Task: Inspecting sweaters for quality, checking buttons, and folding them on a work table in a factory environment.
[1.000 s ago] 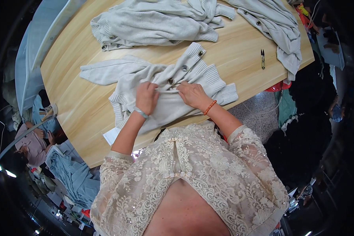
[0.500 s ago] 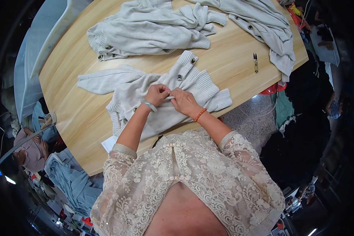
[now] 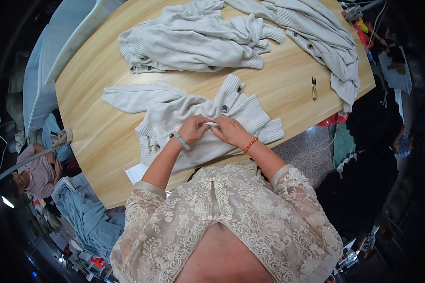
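A pale grey knitted cardigan with dark buttons lies on the wooden table in front of me, one sleeve stretched out to the left. My left hand pinches a folded bit of its knit, thumb and fingers together. Close beside it, my right hand grips the same raised fold from the other side. A narrow strip of the knit shows between my fingertips. One large button sits just beyond my right hand, on a ribbed band. What lies under my palms is hidden.
Another grey cardigan lies folded farther back, and a third hangs near the right edge. Thread snips rest on the wooden table. A white paper pokes out at the near left. A person sits at the far left.
Both hands now hold the fold with their fingertips slightly farther apart. The whole view has shifted, so the table and cardigans appear a little to the right.
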Tool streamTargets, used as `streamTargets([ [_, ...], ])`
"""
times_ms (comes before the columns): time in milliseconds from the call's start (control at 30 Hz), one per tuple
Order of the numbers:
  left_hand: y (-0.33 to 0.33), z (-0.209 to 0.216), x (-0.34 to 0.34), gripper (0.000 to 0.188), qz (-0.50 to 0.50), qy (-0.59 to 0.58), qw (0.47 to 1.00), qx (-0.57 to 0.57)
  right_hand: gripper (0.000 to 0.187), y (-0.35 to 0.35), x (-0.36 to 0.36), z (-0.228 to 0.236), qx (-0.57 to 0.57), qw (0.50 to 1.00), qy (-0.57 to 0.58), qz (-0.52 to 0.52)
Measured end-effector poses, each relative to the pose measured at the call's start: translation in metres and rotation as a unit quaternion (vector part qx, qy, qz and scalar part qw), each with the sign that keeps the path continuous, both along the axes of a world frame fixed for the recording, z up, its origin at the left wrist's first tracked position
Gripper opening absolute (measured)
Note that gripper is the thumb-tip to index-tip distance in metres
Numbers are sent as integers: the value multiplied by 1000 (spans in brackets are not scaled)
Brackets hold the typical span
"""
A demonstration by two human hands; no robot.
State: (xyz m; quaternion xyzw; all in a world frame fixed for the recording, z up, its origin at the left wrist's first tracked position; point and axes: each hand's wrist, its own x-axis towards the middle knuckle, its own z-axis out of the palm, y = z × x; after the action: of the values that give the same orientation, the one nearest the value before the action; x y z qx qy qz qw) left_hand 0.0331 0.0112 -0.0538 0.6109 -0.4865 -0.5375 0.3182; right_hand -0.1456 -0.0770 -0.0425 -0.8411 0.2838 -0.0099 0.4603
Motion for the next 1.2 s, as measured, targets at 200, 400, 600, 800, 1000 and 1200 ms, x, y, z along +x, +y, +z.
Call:
streamTargets([
  [200, 16, -11, 4, 18, 52, 64, 996, 38, 19, 4, 1, -8, 22, 998, -46, 30],
  [400, 20, 7, 21, 16, 40, 96, 985, 140, 22, 14, 5, -9, 36, 994, -99, -11],
  [600, 38, 6, 28, 14, 14, 86, 994, 70, 21, 13, 9, -2, 93, 987, -129, 33],
  [800, 54, -1, 21, 13, -27, 12, 999, 31, 18, 26, 14, -9, 87, 986, -110, 93],
  [1000, 56, 13, 18, 13, 51, 79, 993, 70, 17, 21, 10, 10, 131, 990, -6, 50],
  [1200, 56, 12, 20, 18, 45, -159, 984, 67, 19, 17, 2, 8, -49, 996, 61, 41],
])
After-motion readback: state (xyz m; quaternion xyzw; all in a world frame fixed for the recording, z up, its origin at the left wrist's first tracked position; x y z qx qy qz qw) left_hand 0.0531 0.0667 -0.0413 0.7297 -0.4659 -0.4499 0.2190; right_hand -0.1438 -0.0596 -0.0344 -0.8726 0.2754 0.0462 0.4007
